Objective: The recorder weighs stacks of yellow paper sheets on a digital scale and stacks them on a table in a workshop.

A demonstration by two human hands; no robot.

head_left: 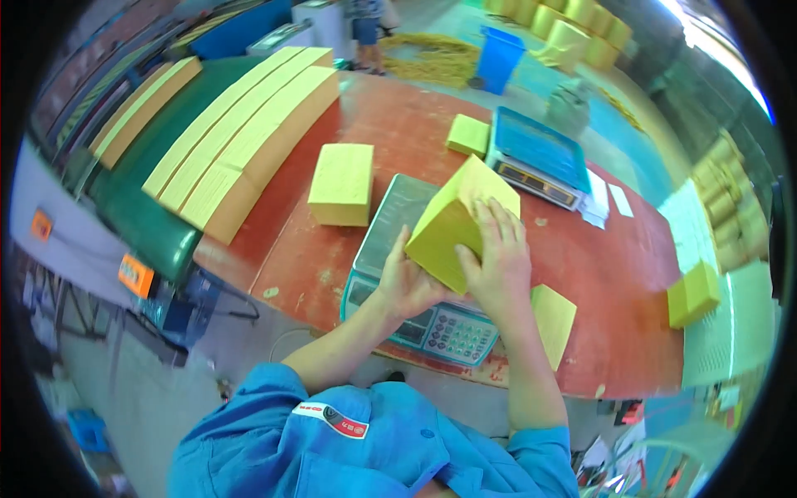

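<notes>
Both hands grip a yellow stack (459, 217) tilted over a scale (398, 228).

The left hand (407, 282) cups the stack's near lower edge from below, and the right hand (496, 257) lies flat across its top and right face, fingers spread. Held from two sides like this, the loose sheets probably keep square while the stack hangs corner-down above the scale's platform. Whether that corner touches the platform is hidden by the stack itself. The left fingers are out of sight beneath it. The scale's keypad is partly covered by the wrists. More stacks lie on the red table (614, 274): one block (342, 183) to the left, a smaller one (468, 134) beyond.
</notes>
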